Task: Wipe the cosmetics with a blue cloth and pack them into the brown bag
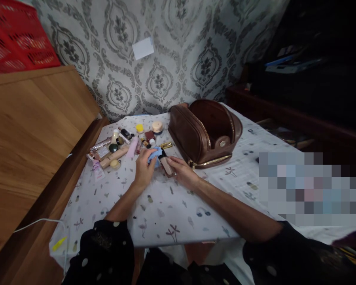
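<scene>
Over the middle of the patterned tablecloth, my right hand [185, 173] grips a foundation bottle [167, 168] with beige contents and a black cap. My left hand [145, 168] is closed on a light blue cloth [155, 154], which touches the bottle near its cap. Just behind my hands lies a gold tube [166, 145]. To the right stands a brown cosmetic bag [190, 132], its top unzipped and gaping. Several cosmetics are grouped to the left, among them a pink-lilac tube [132, 147], a small tube with a purple cap [98, 171] and a round jar [157, 127].
A wooden cabinet side [38, 126] borders the table on the left, with a red plastic basket [20, 39] on top. Patterned wallpaper [160, 79] rises behind. A white cable [44, 219] hangs at the lower left. Dark furniture [273, 107] stands to the right, beside a blurred-out patch.
</scene>
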Tool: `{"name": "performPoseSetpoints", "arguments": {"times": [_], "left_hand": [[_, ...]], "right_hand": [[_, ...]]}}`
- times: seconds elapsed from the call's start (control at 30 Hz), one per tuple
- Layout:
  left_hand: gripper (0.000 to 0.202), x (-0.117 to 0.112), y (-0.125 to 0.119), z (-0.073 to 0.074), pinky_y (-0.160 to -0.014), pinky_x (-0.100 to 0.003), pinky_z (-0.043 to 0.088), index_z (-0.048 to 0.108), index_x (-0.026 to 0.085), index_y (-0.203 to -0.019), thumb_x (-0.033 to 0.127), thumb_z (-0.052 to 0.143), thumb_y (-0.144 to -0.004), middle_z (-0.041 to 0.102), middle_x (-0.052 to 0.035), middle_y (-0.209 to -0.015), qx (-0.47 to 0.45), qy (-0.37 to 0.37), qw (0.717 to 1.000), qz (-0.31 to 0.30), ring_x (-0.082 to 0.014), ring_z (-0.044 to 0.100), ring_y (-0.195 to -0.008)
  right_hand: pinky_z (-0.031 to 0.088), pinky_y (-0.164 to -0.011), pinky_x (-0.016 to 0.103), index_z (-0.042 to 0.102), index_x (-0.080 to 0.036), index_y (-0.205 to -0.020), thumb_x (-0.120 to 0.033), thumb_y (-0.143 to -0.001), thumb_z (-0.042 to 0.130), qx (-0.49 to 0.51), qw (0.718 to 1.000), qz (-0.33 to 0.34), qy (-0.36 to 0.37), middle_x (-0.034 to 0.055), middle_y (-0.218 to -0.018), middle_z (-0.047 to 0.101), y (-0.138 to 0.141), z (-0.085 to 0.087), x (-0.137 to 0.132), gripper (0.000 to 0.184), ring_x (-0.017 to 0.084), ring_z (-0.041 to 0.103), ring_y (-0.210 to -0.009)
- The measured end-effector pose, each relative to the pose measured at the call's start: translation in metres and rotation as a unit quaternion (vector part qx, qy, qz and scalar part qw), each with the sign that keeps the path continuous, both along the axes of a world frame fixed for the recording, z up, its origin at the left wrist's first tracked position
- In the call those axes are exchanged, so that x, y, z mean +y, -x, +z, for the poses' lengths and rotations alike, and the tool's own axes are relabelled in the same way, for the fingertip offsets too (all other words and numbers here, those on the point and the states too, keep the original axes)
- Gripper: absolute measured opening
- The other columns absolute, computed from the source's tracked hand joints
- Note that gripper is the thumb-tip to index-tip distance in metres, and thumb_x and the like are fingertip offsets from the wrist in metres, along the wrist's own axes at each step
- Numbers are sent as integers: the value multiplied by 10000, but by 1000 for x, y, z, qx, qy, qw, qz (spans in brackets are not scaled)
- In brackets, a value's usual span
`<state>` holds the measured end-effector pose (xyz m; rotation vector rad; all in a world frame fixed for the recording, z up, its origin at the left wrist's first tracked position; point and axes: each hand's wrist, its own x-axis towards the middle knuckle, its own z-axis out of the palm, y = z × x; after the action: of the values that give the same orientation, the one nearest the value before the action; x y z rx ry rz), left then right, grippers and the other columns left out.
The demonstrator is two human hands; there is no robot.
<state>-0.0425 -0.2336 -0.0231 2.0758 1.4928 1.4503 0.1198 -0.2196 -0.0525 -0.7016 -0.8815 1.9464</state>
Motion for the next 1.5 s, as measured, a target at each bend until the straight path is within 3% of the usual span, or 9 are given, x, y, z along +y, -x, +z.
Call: {"name": "performPoseSetpoints", "arguments": {"times": [0.27, 0.43, 0.7, 0.9, 0.97, 1.1, 1.17, 1.3, 1.5], "left_hand": [[211, -4, -2, 3, -874, -317, 490, 695, 193, -1049, 167, 562, -889, 637, -65, -991, 26, -12, 999, -45, -206, 609, -968], [245, -8, -7, 1, -804, -286, 495, 699, 193, -1032, 97, 561, -854, 599, -41, -929, 80, -3, 991, -107, -171, 595, -878], [282, -8, -4, 6, -724, -257, 477, 722, 176, -987, 55, 575, -780, 595, -32, -897, 118, 16, 962, -245, -141, 584, -793], [197, -6, -1, 8, -751, -270, 483, 735, 170, -951, 143, 625, -790, 643, -44, -919, 44, 77, 949, -303, -158, 611, -820], [174, -3, 1, 7, -764, -275, 484, 729, 167, -955, 199, 643, -808, 660, -44, -915, -10, 85, 959, -271, -166, 618, -829], [213, 4, 7, 3, -866, -306, 479, 701, 175, -1037, 280, 632, -865, 693, -58, -1025, -87, 51, 991, -94, -200, 631, -952], [250, 7, 9, 1, -909, -323, 475, 682, 174, -1090, 307, 619, -887, 691, -69, -1082, -99, 36, 994, -43, -214, 629, -1007], [252, 9, 10, -3, -940, -343, 470, 680, 178, -1100, 314, 621, -896, 682, -76, -1105, -72, 25, 996, -47, -222, 626, -1033], [202, 4, 4, -3, -890, -333, 487, 703, 188, -1066, 256, 635, -889, 668, -74, -1029, -9, 1, 995, -95, -208, 625, -978]], "right_hand": [[478, -582, 259, 675, -202, -857, -425, -693, 832, 32, 999, -22, 19, 13, -787, 667, 0, 0, 2, 318, 158, 600, -709], [470, -620, 255, 686, -194, -842, -417, -660, 853, 63, 997, -39, 11, -15, -734, 652, -2, 0, 7, 332, 141, 572, -686], [387, -547, 219, 589, -175, -669, -434, -644, 879, 85, 996, -27, 6, -59, -598, 539, -4, 1, 7, 390, 88, 486, -578], [422, -545, 221, 654, -182, -762, -344, -646, 883, 99, 994, -29, 19, -56, -646, 610, -5, 1, 8, 303, 90, 527, -586], [456, -570, 230, 676, -188, -794, -327, -674, 865, 104, 994, -28, 25, -50, -678, 643, -5, 0, 9, 264, 99, 562, -610], [509, -653, 244, 711, -189, -888, -321, -728, 836, 90, 995, -20, 36, 5, -806, 728, -4, 0, 7, 242, 133, 655, -735], [516, -678, 238, 718, -183, -898, -335, -734, 837, 82, 996, -8, 30, 30, -837, 744, -4, 0, 6, 253, 141, 668, -766], [507, -653, 238, 728, -186, -919, -343, -741, 833, 78, 997, 10, 18, 34, -820, 738, -2, 0, 4, 258, 146, 660, -757], [470, -576, 237, 723, -200, -809, -366, -691, 861, 85, 995, -31, 37, -23, -724, 685, -1, -3, 9, 246, 112, 579, -628]]}}
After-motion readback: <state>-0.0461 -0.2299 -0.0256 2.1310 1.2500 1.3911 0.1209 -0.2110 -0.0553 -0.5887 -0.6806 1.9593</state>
